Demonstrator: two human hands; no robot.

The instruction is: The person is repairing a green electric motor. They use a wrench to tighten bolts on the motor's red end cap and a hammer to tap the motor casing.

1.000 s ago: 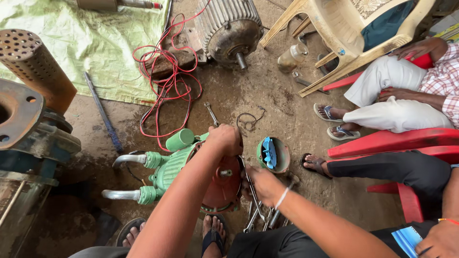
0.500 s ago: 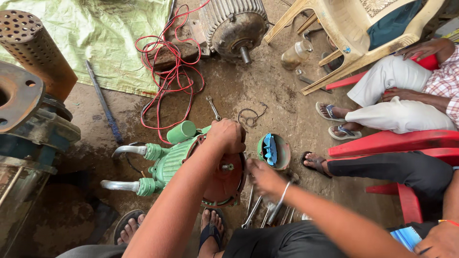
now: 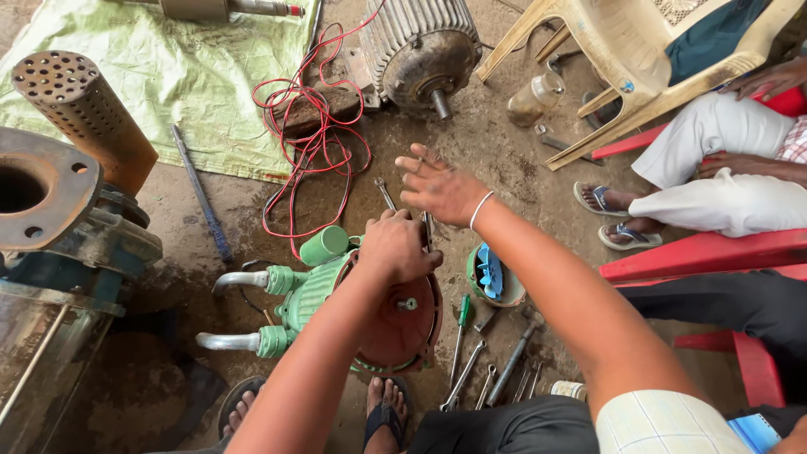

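left hand (image 3: 395, 245) clamps green pump (image 3: 315, 290), seemingly lying leftward; right hand (image 3: 437, 187) hovers, fingers spread.

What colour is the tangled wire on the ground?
Red wire, clearest in the head view.

This is a repair workshop on a dirty ground floor. A green water pump (image 3: 336, 294) lies near, with wrenches (image 3: 471, 370) beside it. Far off sit a grey electric motor (image 3: 420, 50), red wires (image 3: 311, 143) and rusty pipes (image 3: 76, 118).
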